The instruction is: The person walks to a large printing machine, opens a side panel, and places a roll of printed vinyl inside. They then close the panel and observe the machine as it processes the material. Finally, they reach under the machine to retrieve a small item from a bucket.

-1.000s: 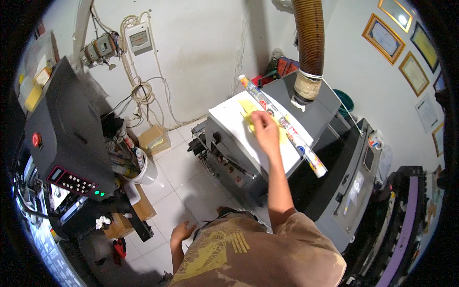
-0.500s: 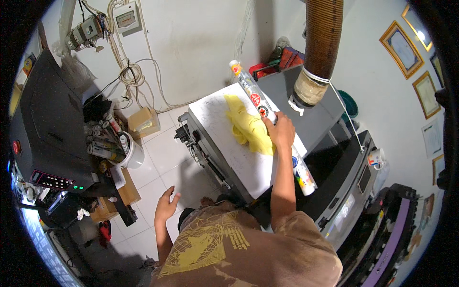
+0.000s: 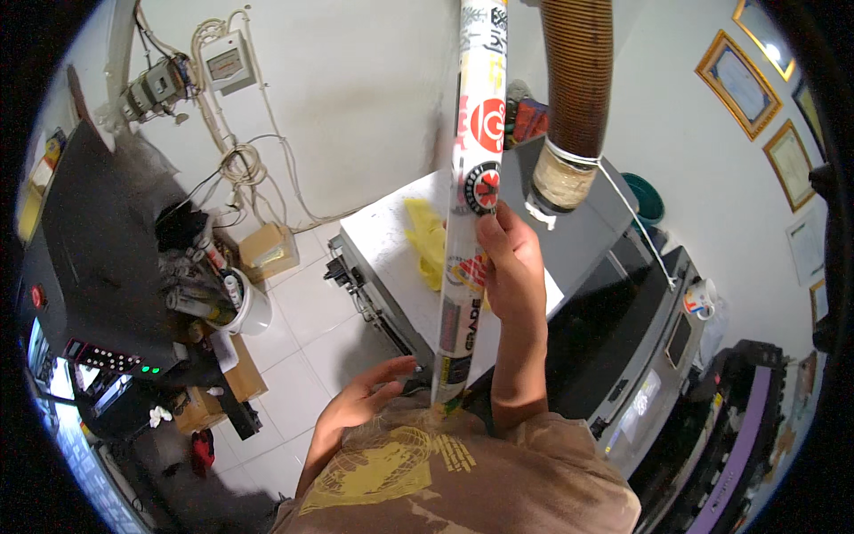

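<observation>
Over a white tabletop (image 3: 381,230), between white walls (image 3: 356,98) and tiled floor (image 3: 313,322), the right hand (image 3: 516,262) grips a tube (image 3: 478,182).
A yellow cloth (image 3: 422,238) lies left of the right fingers, partly hidden behind the tube; a brown hose (image 3: 578,84) hangs beyond them, and a bucket (image 3: 256,311) stands well left. Long and straight, the tube stretches past those fingers both ways, white and clear with red and black markings. The left hand (image 3: 356,402), fingers loosely spread, is near its lower end.

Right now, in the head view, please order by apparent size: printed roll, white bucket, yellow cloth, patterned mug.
1. Printed roll
2. White bucket and yellow cloth: too alike to rank; the roll partly hides the cloth
3. Patterned mug
</observation>
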Action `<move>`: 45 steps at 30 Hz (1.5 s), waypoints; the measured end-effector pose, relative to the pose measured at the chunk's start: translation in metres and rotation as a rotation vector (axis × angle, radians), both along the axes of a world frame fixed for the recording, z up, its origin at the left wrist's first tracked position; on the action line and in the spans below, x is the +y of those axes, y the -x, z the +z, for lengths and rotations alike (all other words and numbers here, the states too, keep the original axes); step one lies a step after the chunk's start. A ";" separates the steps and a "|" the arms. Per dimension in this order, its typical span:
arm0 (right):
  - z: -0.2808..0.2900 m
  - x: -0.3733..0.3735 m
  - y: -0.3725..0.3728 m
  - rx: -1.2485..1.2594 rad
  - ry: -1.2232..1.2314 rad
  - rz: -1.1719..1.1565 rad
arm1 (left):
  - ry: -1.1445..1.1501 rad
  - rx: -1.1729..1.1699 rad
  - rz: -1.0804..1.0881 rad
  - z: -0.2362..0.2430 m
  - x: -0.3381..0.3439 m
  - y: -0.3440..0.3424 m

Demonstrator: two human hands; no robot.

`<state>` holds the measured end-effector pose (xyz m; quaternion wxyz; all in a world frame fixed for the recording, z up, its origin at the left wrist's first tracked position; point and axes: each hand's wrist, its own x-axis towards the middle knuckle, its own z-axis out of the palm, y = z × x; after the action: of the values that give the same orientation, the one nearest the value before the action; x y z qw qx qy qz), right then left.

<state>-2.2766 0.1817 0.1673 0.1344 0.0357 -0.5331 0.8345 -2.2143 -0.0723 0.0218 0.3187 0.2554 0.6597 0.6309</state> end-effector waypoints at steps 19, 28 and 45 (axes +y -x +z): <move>0.025 -0.107 0.078 0.143 0.087 0.364 | -0.334 -0.187 0.426 0.066 -0.089 -0.042; 0.028 -0.109 0.089 0.124 0.062 0.363 | -0.319 -0.237 0.406 0.092 -0.086 -0.046; 0.009 -0.084 0.116 0.132 0.036 0.428 | -0.258 -0.356 0.513 0.117 -0.048 -0.052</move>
<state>-2.3930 0.0975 0.1760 -0.0109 0.2002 -0.4885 0.8492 -2.1618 -0.1204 0.1393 0.2249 0.0051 0.5509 0.8037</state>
